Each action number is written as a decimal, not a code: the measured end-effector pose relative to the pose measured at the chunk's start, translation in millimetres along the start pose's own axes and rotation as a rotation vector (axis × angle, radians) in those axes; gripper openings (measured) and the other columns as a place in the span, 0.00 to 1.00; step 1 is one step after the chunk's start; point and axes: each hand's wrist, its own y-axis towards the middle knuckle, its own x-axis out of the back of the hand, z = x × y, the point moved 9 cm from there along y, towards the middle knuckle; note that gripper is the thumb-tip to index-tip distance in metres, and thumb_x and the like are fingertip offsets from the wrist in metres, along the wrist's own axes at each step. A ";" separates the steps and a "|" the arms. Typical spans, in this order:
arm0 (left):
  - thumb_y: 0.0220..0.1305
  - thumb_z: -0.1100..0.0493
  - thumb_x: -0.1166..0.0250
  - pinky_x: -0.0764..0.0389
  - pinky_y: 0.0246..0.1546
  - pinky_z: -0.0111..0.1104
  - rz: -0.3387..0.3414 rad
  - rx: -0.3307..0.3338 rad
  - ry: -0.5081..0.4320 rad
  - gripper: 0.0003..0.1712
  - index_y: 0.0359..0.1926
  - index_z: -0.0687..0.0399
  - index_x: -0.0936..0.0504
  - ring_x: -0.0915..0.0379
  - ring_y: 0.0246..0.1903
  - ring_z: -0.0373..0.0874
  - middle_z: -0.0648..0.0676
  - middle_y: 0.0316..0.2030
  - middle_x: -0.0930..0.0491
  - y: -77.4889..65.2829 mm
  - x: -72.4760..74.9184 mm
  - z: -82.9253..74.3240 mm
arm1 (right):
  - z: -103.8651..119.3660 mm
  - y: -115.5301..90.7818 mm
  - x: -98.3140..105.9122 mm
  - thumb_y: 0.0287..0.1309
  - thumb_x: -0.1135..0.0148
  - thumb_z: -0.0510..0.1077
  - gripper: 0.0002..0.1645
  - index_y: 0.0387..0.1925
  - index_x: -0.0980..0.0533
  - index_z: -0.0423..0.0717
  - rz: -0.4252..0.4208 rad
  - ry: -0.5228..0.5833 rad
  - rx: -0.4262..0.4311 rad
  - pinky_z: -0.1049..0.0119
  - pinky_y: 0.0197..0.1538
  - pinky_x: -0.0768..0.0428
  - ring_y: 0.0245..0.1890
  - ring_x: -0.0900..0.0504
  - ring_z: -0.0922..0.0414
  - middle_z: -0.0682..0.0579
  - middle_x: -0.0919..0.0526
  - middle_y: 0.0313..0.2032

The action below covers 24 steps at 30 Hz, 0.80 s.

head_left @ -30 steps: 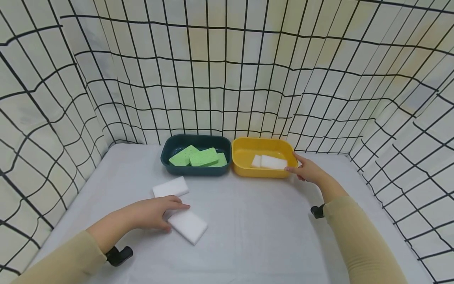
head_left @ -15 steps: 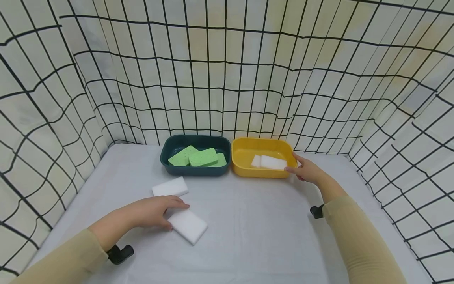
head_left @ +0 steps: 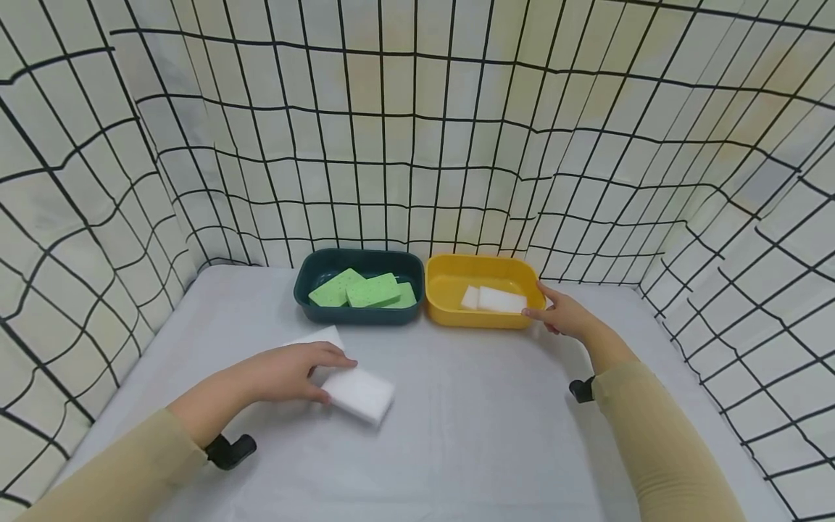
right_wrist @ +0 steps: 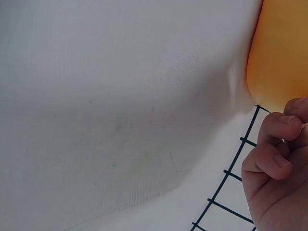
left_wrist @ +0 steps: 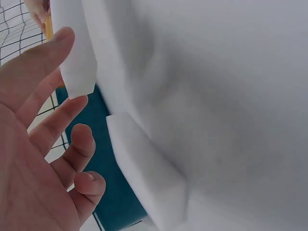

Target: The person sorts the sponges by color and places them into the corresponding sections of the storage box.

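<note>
My left hand [head_left: 280, 373] pinches one end of a white sponge [head_left: 362, 395] between thumb and fingers, with the sponge raised off the cloth. In the left wrist view this sponge [left_wrist: 77, 57] hangs between thumb and fingertips, other fingers loosely bent. A second white sponge [head_left: 329, 336] lies just behind the left hand, partly covered by it. At the back right, my right hand [head_left: 566, 317] grips the right front corner of a yellow tray [head_left: 450, 317]. Two white sponges [head_left: 502, 299] lie inside that tray. In the right wrist view the hand's [right_wrist: 274, 178] fingers curl beside the tray's wall.
A dark green tray [head_left: 359, 316] with several green sponges [head_left: 373, 290] stands left of the yellow one, close against it. Black wire mesh [head_left: 411, 159] over pale cloth encloses the back and sides. White cloth [head_left: 457, 435] covers the table.
My left hand has taken hold of the nearer white sponge and raised it, moving slightly right and toward the trays. The right hand stays on the yellow tray.
</note>
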 end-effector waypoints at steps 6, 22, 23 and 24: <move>0.57 0.46 0.26 0.25 0.57 0.50 -0.080 0.007 0.026 0.36 0.67 0.37 0.25 0.30 0.61 0.52 0.51 0.64 0.28 16.5 22.3 -9.4 | 0.1 0.1 -0.5 0.50 0.38 0.77 0.66 0.79 0.60 0.60 -0.004 -0.003 0.001 0.63 0.34 0.28 0.22 0.30 0.53 0.51 0.28 0.20; 0.59 0.48 0.27 0.27 0.61 0.49 -0.171 0.003 0.003 0.35 0.68 0.35 0.26 0.32 0.63 0.52 0.50 0.69 0.32 91.6 65.8 -44.2 | -2.0 0.6 -0.5 0.54 0.36 0.73 0.63 0.79 0.59 0.61 -0.006 0.023 -0.015 0.63 0.31 0.29 0.21 0.31 0.53 0.51 0.29 0.20; 0.60 0.48 0.27 0.27 0.61 0.49 -0.173 0.011 0.003 0.35 0.68 0.34 0.26 0.33 0.62 0.52 0.50 0.69 0.32 96.8 68.1 -44.9 | -1.8 0.3 -0.4 0.54 0.36 0.73 0.63 0.79 0.59 0.61 -0.008 0.024 -0.017 0.63 0.32 0.29 0.21 0.31 0.53 0.51 0.29 0.20; 0.60 0.48 0.28 0.29 0.63 0.49 -0.173 0.018 0.003 0.34 0.68 0.34 0.26 0.34 0.64 0.52 0.49 0.69 0.33 101.8 70.2 -45.4 | -1.2 -0.2 -0.4 0.54 0.36 0.73 0.63 0.79 0.59 0.60 -0.007 0.022 -0.016 0.63 0.32 0.29 0.21 0.31 0.53 0.51 0.29 0.20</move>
